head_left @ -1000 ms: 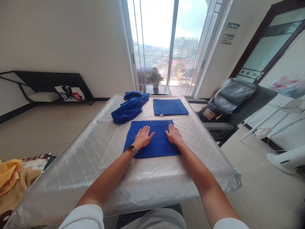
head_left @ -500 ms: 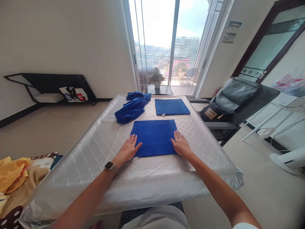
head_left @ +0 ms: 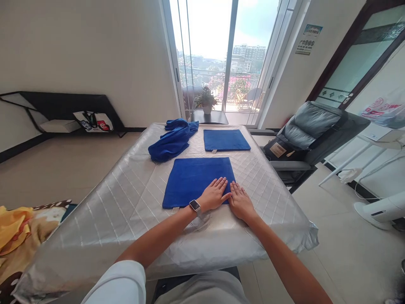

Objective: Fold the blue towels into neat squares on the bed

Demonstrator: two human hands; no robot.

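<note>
A blue rectangular cloth (head_left: 196,177), seemingly a cushion cover, lies flat in front of me with a small white tag at its near left edge. My left hand (head_left: 215,193), with a watch at the wrist, rests flat on its right part, fingers stretched out. Beside it my right hand (head_left: 241,200) lies flat at the cloth's right edge, fingers extended, the two thumbs touching or nearly so. Farther back lies a second flat blue cloth (head_left: 227,139), also tagged. To its left is a crumpled blue cloth (head_left: 175,141).
The table (head_left: 126,202) has a silver quilted cover. A grey recliner (head_left: 316,135) with a black bag stands at the right. Behind the table, a potted plant (head_left: 206,101) sits on a chair before the glass door. Coloured blankets (head_left: 28,236) lie at the lower left.
My left hand has moved right, from the near cloth's left edge to beside my right hand. My right hand stays at the right edge. The view has shifted slightly.
</note>
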